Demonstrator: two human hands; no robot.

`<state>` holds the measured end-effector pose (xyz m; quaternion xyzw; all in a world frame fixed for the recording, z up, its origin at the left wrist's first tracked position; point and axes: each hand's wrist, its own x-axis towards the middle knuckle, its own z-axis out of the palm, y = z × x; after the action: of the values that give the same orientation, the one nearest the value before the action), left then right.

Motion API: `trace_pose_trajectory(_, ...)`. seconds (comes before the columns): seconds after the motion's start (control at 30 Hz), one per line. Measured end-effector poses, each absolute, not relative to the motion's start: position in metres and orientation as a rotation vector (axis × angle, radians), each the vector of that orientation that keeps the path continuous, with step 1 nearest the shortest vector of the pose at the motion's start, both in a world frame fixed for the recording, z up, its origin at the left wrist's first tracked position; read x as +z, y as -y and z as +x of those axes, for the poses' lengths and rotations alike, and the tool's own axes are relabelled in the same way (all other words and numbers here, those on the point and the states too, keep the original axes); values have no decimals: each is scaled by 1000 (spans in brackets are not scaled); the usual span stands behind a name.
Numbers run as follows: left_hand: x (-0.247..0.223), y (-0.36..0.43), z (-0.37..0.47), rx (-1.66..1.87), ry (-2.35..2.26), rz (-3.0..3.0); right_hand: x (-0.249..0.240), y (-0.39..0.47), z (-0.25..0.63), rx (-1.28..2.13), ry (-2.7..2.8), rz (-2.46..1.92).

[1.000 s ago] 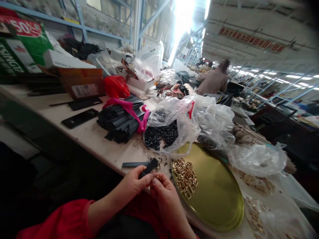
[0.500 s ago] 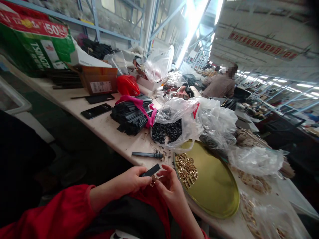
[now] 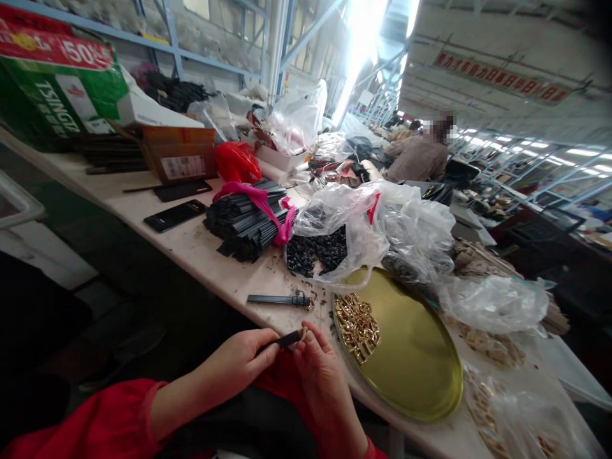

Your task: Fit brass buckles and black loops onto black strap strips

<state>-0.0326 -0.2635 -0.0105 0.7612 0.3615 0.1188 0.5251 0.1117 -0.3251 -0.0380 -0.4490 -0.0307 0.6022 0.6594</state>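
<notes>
My left hand (image 3: 253, 354) pinches a black strap (image 3: 288, 340) between thumb and fingers. At the strap's end, a small gold buckle (image 3: 303, 333) is gripped by the fingertips of my right hand (image 3: 318, 360). The fingers partly cover the buckle, so I cannot tell exactly how the strap sits in it. Just beyond my hands, a finished-looking black strap with a buckle (image 3: 277, 299) lies on the table. To the right, a heap of gold buckles (image 3: 356, 326) rests on a round gold tray (image 3: 421, 357).
A bundle of black straps (image 3: 246, 220) tied with pink cloth lies behind my hands. Beside it is a clear bag of small black pieces (image 3: 318, 252). A phone (image 3: 174, 215), a cardboard box (image 3: 176, 153) and plastic bags (image 3: 495, 303) stand around. A person (image 3: 418, 156) sits farther back.
My right hand's fingers have closed in on the buckle, which now sits at the strap's end. The strap has turned and less of it shows. The view has shifted slightly.
</notes>
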Motion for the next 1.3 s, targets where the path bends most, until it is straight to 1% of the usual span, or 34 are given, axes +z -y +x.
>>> trace_pose_trajectory(0.13, -14, 258, -26, 216, -861, 2030, -49, 323, 104, 1451, 13, -1003)
trace_pose_trajectory(0.23, -16, 255, -20, 198, -847, 2027, -55, 321, 100, 1455, 53, -996)
trace_pose_trajectory(0.43, -17, 251, -12, 161, -874, 1763, -65, 313, 105, 1219, 195, -1070)
trace_pose_trajectory(0.57, -24, 249, -11, 226, -846, 1580, -74, 313, 105, 1256, 233, -1158)
trace_pose_trajectory(0.7, -33, 248, -9, 247, -840, 1383, -74, 318, 105, 1223, 376, -1251)
trace_pose_trajectory(0.93, -30, 246, -8, 182, -913, 1268, -67, 314, 107, 1347, 315, -1211)
trace_pose_trajectory(1.1, -31, 247, -8, 204, -901, 1255, -71, 315, 106, 1085, 490, -1392)
trace_pose_trajectory(1.3, -33, 255, -12, 285, -952, 1367, -69, 322, 109, 914, 795, -1489)
